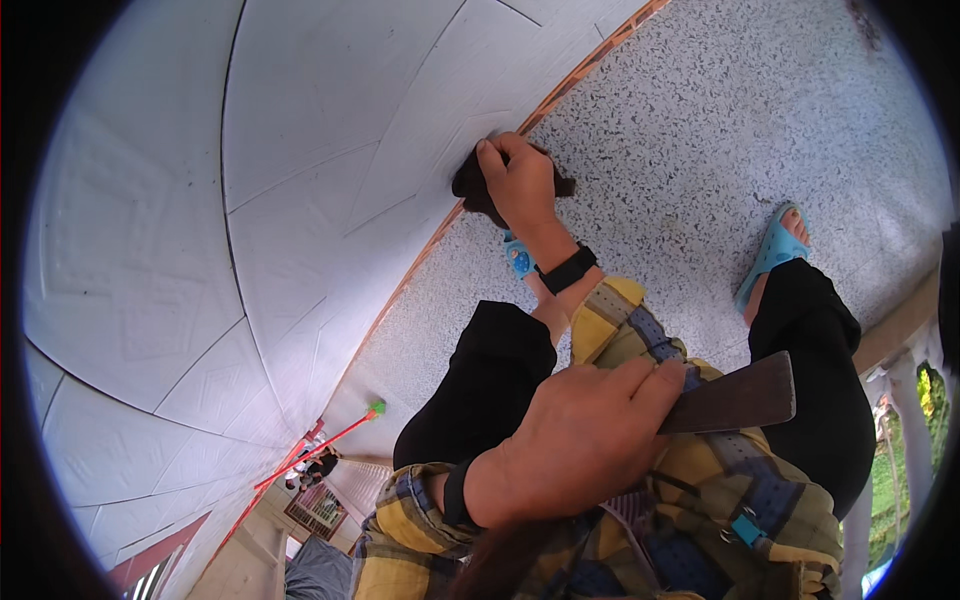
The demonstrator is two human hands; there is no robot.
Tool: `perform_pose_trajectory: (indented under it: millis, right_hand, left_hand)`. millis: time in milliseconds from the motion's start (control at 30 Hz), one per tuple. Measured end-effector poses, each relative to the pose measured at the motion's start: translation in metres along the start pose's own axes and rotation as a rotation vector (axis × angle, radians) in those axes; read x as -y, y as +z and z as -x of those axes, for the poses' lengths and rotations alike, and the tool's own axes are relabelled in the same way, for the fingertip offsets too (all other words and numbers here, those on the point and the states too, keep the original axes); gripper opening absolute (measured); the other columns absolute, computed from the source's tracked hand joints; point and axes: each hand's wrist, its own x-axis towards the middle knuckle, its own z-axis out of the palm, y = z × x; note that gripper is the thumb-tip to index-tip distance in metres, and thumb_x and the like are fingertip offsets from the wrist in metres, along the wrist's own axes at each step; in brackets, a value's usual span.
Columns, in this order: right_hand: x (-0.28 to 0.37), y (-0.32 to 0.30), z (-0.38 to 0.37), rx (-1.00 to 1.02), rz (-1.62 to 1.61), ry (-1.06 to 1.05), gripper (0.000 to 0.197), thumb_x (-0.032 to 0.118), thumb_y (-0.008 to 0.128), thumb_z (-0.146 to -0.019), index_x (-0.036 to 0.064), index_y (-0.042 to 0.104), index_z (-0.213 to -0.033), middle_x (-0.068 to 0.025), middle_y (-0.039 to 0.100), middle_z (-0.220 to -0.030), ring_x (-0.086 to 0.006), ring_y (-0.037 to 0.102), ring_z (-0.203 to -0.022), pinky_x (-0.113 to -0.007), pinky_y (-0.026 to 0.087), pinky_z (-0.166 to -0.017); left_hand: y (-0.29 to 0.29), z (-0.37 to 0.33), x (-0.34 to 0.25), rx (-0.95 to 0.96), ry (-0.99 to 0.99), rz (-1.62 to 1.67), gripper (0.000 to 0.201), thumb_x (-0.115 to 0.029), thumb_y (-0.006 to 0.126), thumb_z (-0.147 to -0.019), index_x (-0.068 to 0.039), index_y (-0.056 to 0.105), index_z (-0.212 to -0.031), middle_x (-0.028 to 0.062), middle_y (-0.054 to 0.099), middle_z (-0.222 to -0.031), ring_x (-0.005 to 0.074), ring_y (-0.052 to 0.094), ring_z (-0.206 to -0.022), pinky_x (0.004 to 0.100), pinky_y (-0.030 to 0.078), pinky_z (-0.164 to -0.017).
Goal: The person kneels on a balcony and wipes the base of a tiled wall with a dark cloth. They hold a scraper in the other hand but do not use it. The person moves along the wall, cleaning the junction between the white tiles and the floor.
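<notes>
My right hand (522, 185) reaches forward with its fingers closed on a bunched dark brown cloth (474, 187). The cloth lies against the foot of the white tiled wall (310, 140), where a narrow orange-brown border strip (580, 72) meets the speckled floor. Closer to my body, my left hand (575, 440) grips a flat, dark blade (740, 395) that looks like a scraper. Its wide end sticks out to the right past my fingers, while the gripped end is hidden inside the hand. A dark band circles each wrist.
Grey speckled flooring (690, 150) stretches ahead and right. My feet are in blue slippers (772, 250), one partly hidden behind my right forearm. A red pole with a green end (340, 437) leans at lower left. A pale ledge (900, 318) and greenery lie at right.
</notes>
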Motion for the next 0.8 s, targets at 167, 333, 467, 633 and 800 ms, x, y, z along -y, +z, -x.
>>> perform_pose_trajectory:
  millis: [167, 333, 467, 633, 800]
  right_hand:
    - [-0.018, 0.005, -0.003, -0.015, 0.037, 0.021, 0.025, 0.022, 0.065, -0.092, -0.0006, 0.066, -0.081, -0.0189, 0.062, -0.065, -0.0308, 0.061, -0.057, -0.04, 0.048, -0.056]
    - [-0.045, 0.009, -0.013, 0.008, 0.099, 0.153, 0.028, 0.024, 0.063, -0.093, -0.0015, 0.065, -0.081, -0.0187, 0.062, -0.067, -0.0336, 0.062, -0.06, -0.042, 0.048, -0.059]
    - [-0.053, 0.009, -0.015, -0.027, 0.049, 0.079, 0.029, 0.025, 0.063, -0.093, -0.0018, 0.065, -0.081, -0.0188, 0.061, -0.065, -0.0338, 0.06, -0.058, -0.043, 0.047, -0.058]
    - [-0.052, 0.008, -0.019, -0.107, 0.096, 0.122, 0.03, 0.025, 0.063, -0.095, -0.0018, 0.066, -0.083, -0.0184, 0.061, -0.064, -0.0331, 0.059, -0.056, -0.042, 0.047, -0.057]
    - [-0.052, 0.007, -0.019, -0.049, 0.073, 0.029, 0.029, 0.025, 0.064, -0.093, -0.002, 0.067, -0.083, -0.018, 0.062, -0.064, -0.0333, 0.06, -0.057, -0.043, 0.046, -0.057]
  left_hand:
    - [0.001, 0.0, 0.0, -0.001, -0.003, 0.022, 0.048, -0.016, 0.075, -0.072, 0.001, 0.059, -0.113, 0.0092, 0.057, -0.081, 0.0257, 0.062, -0.063, 0.0366, 0.049, -0.056]
    - [0.002, -0.003, 0.0, 0.019, 0.013, 0.019, 0.047, -0.015, 0.075, -0.072, 0.001, 0.059, -0.113, 0.0093, 0.056, -0.079, 0.0257, 0.061, -0.062, 0.0361, 0.048, -0.055]
    - [0.001, -0.001, -0.001, 0.041, -0.086, 0.029, 0.054, -0.008, 0.079, -0.065, -0.004, 0.062, -0.116, 0.0105, 0.062, -0.085, 0.0294, 0.062, -0.066, 0.0384, 0.05, -0.059]
    - [0.0, 0.0, -0.001, 0.083, -0.104, 0.034, 0.055, -0.009, 0.079, -0.065, -0.004, 0.062, -0.117, 0.0102, 0.062, -0.084, 0.0291, 0.062, -0.066, 0.0384, 0.05, -0.059]
    - [-0.002, 0.001, 0.001, 0.063, -0.082, 0.032, 0.057, -0.009, 0.078, -0.064, -0.004, 0.062, -0.118, 0.01, 0.062, -0.085, 0.0291, 0.063, -0.067, 0.0383, 0.05, -0.059]
